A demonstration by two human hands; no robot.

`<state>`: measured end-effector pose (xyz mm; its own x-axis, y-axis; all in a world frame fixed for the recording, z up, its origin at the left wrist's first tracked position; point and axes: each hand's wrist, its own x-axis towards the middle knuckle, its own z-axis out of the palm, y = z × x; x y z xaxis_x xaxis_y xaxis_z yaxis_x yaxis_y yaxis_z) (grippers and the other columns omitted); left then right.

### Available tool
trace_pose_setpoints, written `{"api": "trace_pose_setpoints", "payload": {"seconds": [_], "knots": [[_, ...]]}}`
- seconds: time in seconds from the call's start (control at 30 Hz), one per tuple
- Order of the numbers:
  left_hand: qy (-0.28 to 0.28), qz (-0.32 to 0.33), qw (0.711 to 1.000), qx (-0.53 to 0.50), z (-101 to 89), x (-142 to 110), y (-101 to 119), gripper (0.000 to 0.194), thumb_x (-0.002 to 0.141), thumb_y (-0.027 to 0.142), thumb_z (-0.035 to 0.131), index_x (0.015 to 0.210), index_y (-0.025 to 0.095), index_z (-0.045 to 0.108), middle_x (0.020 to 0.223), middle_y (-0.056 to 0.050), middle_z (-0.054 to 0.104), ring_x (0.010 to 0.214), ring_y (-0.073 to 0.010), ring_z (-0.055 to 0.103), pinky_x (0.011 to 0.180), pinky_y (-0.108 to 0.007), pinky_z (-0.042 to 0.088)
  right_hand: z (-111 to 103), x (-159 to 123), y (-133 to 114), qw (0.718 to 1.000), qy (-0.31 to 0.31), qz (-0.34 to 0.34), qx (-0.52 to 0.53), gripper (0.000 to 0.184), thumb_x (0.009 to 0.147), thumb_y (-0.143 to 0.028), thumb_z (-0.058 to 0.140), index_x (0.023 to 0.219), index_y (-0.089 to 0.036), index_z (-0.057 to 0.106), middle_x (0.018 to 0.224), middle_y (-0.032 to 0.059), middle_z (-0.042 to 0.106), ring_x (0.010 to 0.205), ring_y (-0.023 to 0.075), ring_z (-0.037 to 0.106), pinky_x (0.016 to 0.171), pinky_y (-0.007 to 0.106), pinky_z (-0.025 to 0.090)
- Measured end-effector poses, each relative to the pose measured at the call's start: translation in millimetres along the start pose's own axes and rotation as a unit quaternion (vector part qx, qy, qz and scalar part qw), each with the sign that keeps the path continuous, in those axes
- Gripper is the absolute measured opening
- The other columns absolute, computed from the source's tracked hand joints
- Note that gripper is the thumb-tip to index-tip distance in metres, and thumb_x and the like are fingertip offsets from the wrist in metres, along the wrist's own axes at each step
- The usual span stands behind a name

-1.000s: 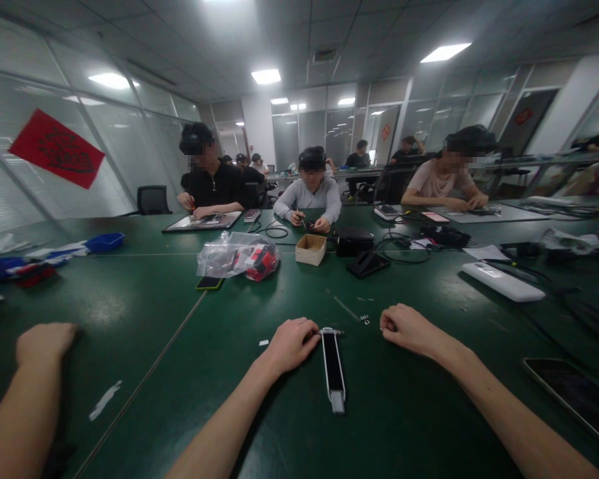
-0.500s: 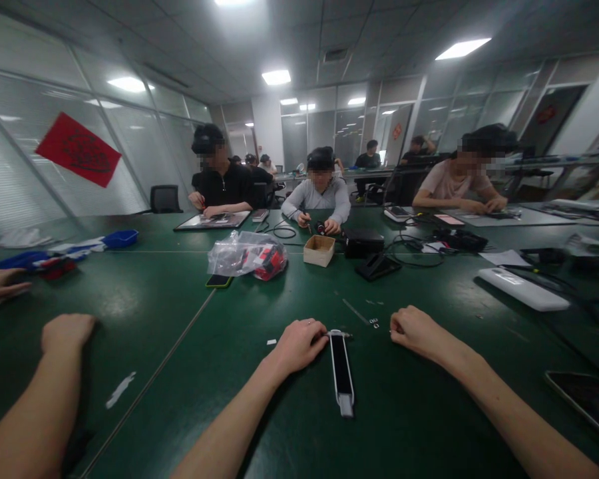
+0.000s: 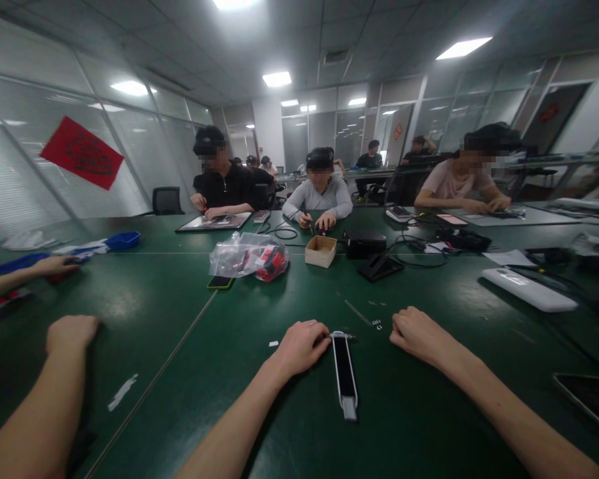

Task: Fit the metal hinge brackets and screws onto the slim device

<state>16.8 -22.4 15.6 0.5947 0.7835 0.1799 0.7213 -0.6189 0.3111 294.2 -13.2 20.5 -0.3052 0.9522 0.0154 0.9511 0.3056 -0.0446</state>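
Observation:
On the green table (image 3: 259, 419) lies a slim device (image 3: 344, 366) with a black face, a white frame and a grey tab at its near end. A thin metal piece (image 3: 350, 336) sticks out sideways at its far end. The fingers of my left hand (image 3: 302, 342) are closed on that end of the device. Just right of it, my right hand (image 3: 413, 329) rests on the table with its fingers curled in; whatever they hold, if anything, is hidden. Between the hands are several tiny metal rings (image 3: 377, 324). A white scrap (image 3: 273, 344) lies left of my left hand.
Farther off are a plastic bag (image 3: 249, 256) with red and black things, a small box (image 3: 321, 252) and a black stand (image 3: 381, 266). A white case (image 3: 528, 290) and a phone (image 3: 589, 399) lie right. Another person's forearm (image 3: 60, 379) rests at left; co-workers sit opposite.
My view has turned a little left, so everything shifts right. Another person's hand has reached in over the red and blue things at far left. My hands stay nearly still.

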Motion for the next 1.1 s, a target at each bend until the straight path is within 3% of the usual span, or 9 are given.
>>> {"api": "trace_pose_setpoints", "payload": {"seconds": [0.53, 0.77, 0.97, 1.1], "knots": [[0.007, -0.001, 1.0, -0.005, 2.5, 0.9, -0.5, 0.015, 0.09, 0.029, 0.046, 0.093, 0.02, 0.059, 0.086, -0.001, 0.062, 0.078, -0.0144, 0.057, 0.07, -0.025, 0.04, 8.1, 2.8, 11.4, 0.999, 0.019, 0.005, 0.037, 0.024, 0.083, -0.028, 0.043, 0.071, -0.015, 0.06, 0.076, 0.0096, 0.06, 0.074, 0.0225, 0.054, 0.067, 0.035, 0.042], [0.006, 0.0, 1.0, -0.004, 2.9, 0.8, -1.4, 0.015, 0.089, 0.029, 0.046, 0.093, 0.021, 0.058, 0.084, -0.001, 0.061, 0.077, -0.0144, 0.056, 0.07, -0.025, 0.04, 2.3, 2.8, 6.2, 0.999, 0.016, 0.023, 0.034, 0.022, 0.083, -0.025, 0.043, 0.072, -0.014, 0.058, 0.076, 0.0098, 0.059, 0.073, 0.0223, 0.054, 0.067, 0.035, 0.042], [0.012, 0.001, 1.0, -0.005, 4.0, 1.4, -2.7, 0.014, 0.089, 0.028, 0.047, 0.093, 0.021, 0.058, 0.083, -0.001, 0.061, 0.076, -0.0144, 0.056, 0.069, -0.025, 0.04, -3.8, -2.9, -4.2, 0.995, 0.058, 0.021, 0.077, 0.018, 0.083, -0.025, 0.045, 0.072, -0.016, 0.057, 0.077, 0.0088, 0.059, 0.075, 0.0214, 0.052, 0.065, 0.034, 0.043], [0.013, -0.001, 1.0, -0.005, 4.4, 1.5, -2.6, 0.015, 0.088, 0.028, 0.046, 0.093, 0.02, 0.058, 0.085, -0.001, 0.061, 0.077, -0.0145, 0.056, 0.069, -0.024, 0.04, -3.5, -9.2, -20.3, 0.987, 0.095, -0.017, 0.131, 0.017, 0.083, -0.026, 0.045, 0.074, -0.017, 0.057, 0.079, 0.0074, 0.058, 0.074, 0.0201, 0.051, 0.065, 0.034, 0.044]]}}
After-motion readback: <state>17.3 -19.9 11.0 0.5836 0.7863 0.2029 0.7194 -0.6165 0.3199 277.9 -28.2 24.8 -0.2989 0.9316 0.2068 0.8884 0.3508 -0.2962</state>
